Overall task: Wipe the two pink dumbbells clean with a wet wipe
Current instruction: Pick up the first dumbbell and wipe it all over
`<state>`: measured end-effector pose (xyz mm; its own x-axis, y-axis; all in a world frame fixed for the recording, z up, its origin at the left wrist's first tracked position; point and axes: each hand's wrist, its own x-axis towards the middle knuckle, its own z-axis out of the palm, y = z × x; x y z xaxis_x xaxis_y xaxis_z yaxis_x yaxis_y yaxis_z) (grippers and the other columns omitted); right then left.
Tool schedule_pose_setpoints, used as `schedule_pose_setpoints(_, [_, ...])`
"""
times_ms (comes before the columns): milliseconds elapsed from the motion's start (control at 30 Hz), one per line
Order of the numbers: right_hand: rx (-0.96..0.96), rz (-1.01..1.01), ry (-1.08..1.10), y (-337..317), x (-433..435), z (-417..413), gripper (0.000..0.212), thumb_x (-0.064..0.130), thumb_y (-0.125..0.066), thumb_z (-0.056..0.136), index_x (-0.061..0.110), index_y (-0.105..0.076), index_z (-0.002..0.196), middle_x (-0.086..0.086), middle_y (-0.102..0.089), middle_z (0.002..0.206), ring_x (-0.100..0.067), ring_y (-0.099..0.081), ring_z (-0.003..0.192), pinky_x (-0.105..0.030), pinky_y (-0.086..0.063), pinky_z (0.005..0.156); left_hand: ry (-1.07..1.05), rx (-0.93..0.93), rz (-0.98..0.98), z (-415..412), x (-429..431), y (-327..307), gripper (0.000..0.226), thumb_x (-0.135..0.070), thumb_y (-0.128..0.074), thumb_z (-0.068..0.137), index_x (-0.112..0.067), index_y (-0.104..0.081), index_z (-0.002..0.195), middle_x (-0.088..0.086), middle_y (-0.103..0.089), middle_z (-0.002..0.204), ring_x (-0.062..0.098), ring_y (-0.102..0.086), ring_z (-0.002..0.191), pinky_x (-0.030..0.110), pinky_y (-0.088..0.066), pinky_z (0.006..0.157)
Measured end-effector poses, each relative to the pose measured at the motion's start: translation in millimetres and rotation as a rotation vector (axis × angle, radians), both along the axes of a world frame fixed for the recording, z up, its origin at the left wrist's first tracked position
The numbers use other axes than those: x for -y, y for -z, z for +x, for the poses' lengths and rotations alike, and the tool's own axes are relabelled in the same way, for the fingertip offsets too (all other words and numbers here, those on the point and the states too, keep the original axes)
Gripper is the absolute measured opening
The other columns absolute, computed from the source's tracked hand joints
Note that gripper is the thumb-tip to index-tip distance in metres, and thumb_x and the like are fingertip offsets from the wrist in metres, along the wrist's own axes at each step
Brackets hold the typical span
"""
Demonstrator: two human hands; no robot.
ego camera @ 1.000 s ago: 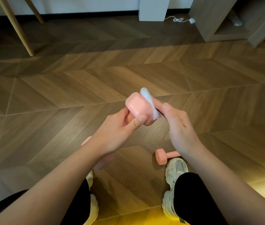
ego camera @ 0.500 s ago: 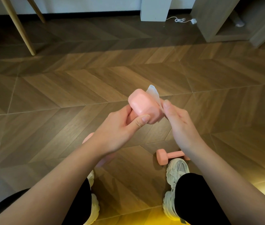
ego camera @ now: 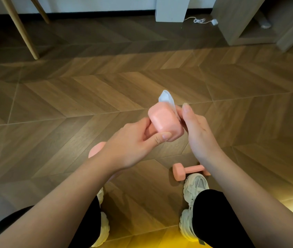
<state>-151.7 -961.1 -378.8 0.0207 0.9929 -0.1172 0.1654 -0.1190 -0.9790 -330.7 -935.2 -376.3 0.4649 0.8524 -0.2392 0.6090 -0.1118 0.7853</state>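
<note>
My left hand [ego camera: 133, 147] grips a pink dumbbell [ego camera: 163, 122] by its handle and holds it up in front of me, one head pointing away; its other head shows behind my left wrist. My right hand [ego camera: 197, 133] holds a white wet wipe [ego camera: 167, 98] against the far right side of the raised head, the wipe's tip sticking up above it. How the right fingers lie behind the head is hidden. A second pink dumbbell [ego camera: 183, 171] lies on the floor by my right shoe, partly behind my right forearm.
I stand on a wooden herringbone floor [ego camera: 70, 104], white shoes [ego camera: 194, 185] below. A wooden furniture leg [ego camera: 22, 29] stands at the back left, a white box [ego camera: 171, 8] with a cable at the back middle, and a wooden cabinet [ego camera: 249, 20] at the back right.
The wipe has slid up along the far side of the raised head, so its tip now sticks out higher. The dumbbell has turned slightly in my left hand.
</note>
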Motion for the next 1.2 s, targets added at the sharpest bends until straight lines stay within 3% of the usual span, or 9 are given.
schedule_pose_setpoints(133, [-0.025,0.112,-0.088,-5.8,6.5,-5.3,0.051,0.031,-0.023,0.104,0.010,-0.059,0.134,0.003,-0.060,0.137,-0.002,-0.048,0.133,-0.017,-0.034,0.110,-0.008,-0.026,-0.050,-0.5,-1.0,1.6,0.072,-0.090,-0.038,0.072,-0.030,-0.060,0.105,-0.016,-0.063,0.084,0.002,-0.059,0.080,0.027,-0.044,0.068])
schedule_pose_setpoints(300, [-0.075,0.075,0.006,-0.9,10.6,-0.3,0.047,0.035,-0.026,0.102,0.018,-0.064,0.126,0.006,-0.069,0.123,-0.002,-0.057,0.123,-0.012,-0.040,0.100,-0.076,0.028,-0.097,0.8,-0.7,-6.1,0.050,-0.076,-0.040,0.074,-0.029,-0.055,0.085,-0.015,-0.057,0.070,0.001,-0.053,0.060,0.024,-0.037,0.060])
schedule_pose_setpoints(433, [-0.046,0.022,0.010,-1.1,0.7,-4.0,0.045,0.037,-0.025,0.104,0.026,-0.064,0.121,0.015,-0.073,0.108,0.002,-0.061,0.114,-0.010,-0.043,0.093,-0.032,0.003,-0.106,3.6,0.7,-10.4,0.055,-0.075,-0.038,0.075,-0.024,-0.055,0.087,-0.012,-0.057,0.071,0.005,-0.052,0.061,0.026,-0.037,0.060])
schedule_pose_setpoints(600, [-0.017,0.123,-0.059,-1.6,12.9,-4.1,0.051,0.035,-0.024,0.104,0.013,-0.060,0.132,0.004,-0.059,0.138,-0.002,-0.048,0.133,-0.016,-0.034,0.110,-0.097,0.005,-0.192,0.8,-2.0,-4.4,0.047,-0.068,-0.043,0.087,-0.023,-0.055,0.084,-0.010,-0.058,0.075,0.006,-0.051,0.059,0.026,-0.038,0.058])
schedule_pose_setpoints(667, [-0.039,0.111,-0.034,0.3,16.5,-2.5,0.048,0.036,-0.025,0.104,0.018,-0.062,0.128,0.005,-0.063,0.134,-0.004,-0.051,0.131,-0.020,-0.036,0.111,-0.119,0.009,-0.206,0.0,-1.2,-4.6,0.045,-0.068,-0.044,0.086,-0.025,-0.054,0.082,-0.010,-0.058,0.075,0.006,-0.051,0.058,0.026,-0.037,0.057])
schedule_pose_setpoints(800, [-0.014,0.039,0.008,0.6,8.1,-5.1,0.050,0.040,-0.026,0.099,0.022,-0.065,0.125,0.011,-0.070,0.120,0.002,-0.057,0.121,-0.012,-0.040,0.100,-0.094,-0.029,-0.186,3.0,2.1,-7.9,0.044,-0.069,-0.044,0.087,-0.026,-0.052,0.081,-0.011,-0.057,0.074,0.006,-0.053,0.061,0.027,-0.038,0.058])
schedule_pose_setpoints(1000, [-0.043,0.070,-0.020,1.2,16.0,-5.1,0.048,0.035,-0.024,0.102,0.021,-0.061,0.130,0.010,-0.064,0.131,-0.001,-0.051,0.131,-0.016,-0.036,0.109,-0.163,0.029,-0.300,1.2,-1.2,-8.6,0.050,-0.070,-0.044,0.086,-0.023,-0.060,0.090,-0.008,-0.058,0.076,0.008,-0.052,0.055,0.022,-0.039,0.051])
schedule_pose_setpoints(1067, [-0.032,0.041,0.006,2.8,19.2,-2.4,0.044,0.037,-0.025,0.101,0.029,-0.064,0.121,0.019,-0.070,0.118,0.003,-0.056,0.122,-0.012,-0.040,0.100,-0.180,0.060,-0.316,-0.3,0.1,-8.3,0.050,-0.070,-0.044,0.085,-0.022,-0.059,0.088,-0.007,-0.057,0.074,0.007,-0.050,0.052,0.021,-0.039,0.049])
schedule_pose_setpoints(1200, [0.015,0.005,0.073,5.9,9.4,-5.0,0.048,0.044,-0.030,0.097,0.023,-0.073,0.099,0.002,-0.074,0.094,-0.011,-0.065,0.097,-0.030,-0.048,0.093,-0.126,0.051,-0.291,2.7,3.8,-7.5,0.052,-0.068,-0.044,0.086,-0.018,-0.058,0.088,-0.008,-0.057,0.075,0.008,-0.049,0.056,0.025,-0.039,0.058])
